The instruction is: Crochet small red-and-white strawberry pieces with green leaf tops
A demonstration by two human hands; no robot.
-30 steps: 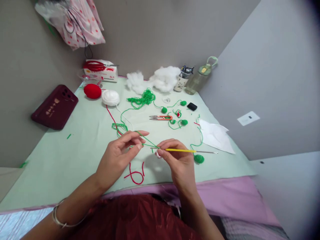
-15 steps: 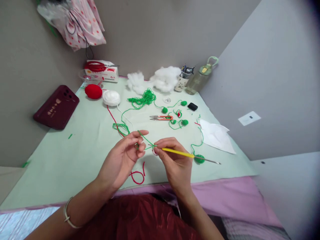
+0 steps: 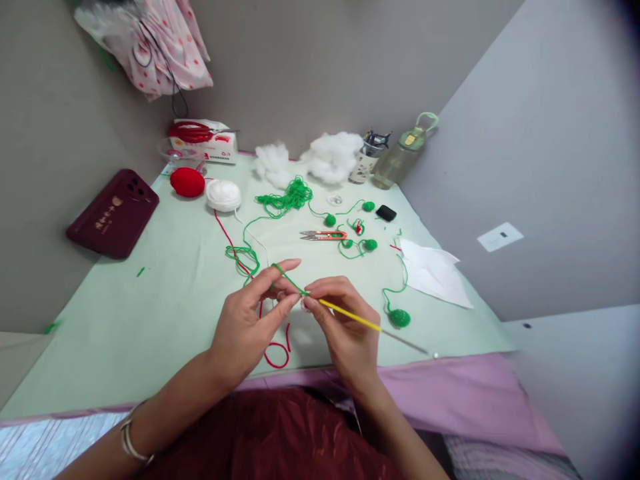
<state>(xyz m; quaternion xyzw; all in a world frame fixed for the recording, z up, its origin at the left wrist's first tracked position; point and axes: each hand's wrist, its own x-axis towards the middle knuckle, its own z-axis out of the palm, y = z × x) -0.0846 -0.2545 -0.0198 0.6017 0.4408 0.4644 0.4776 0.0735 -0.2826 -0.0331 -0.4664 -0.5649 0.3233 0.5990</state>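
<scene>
A crochet hook (image 3: 350, 315) with a yellow grip lies in my right hand (image 3: 353, 333), its metal rear end pointing down to the right. The right thumb and fingers are closed at the hook's front. Between my hands sits a small, pale crochet piece (image 3: 304, 303), mostly hidden by the fingertips. Green yarn (image 3: 289, 277) runs taut from the raised index finger of my left hand (image 3: 243, 327) to this piece. My left thumb and a finger pinch at the piece's left edge, meeting the right fingertips. The hook's front tip is hidden.
Orange thread snips (image 3: 325, 235), small green crocheted balls (image 3: 399, 318) and a tangle of green yarn (image 3: 290, 195) lie beyond my hands. Red yarn (image 3: 187, 182) and white yarn (image 3: 223, 195) sit left, near a phone (image 3: 114, 213). Stuffing (image 3: 333, 157) and a bottle (image 3: 405, 153) stand behind.
My left thumb has come in to pinch beside the right fingertips, and that hand has turned. The hook's rear end has swung downward, toward the table's front edge.
</scene>
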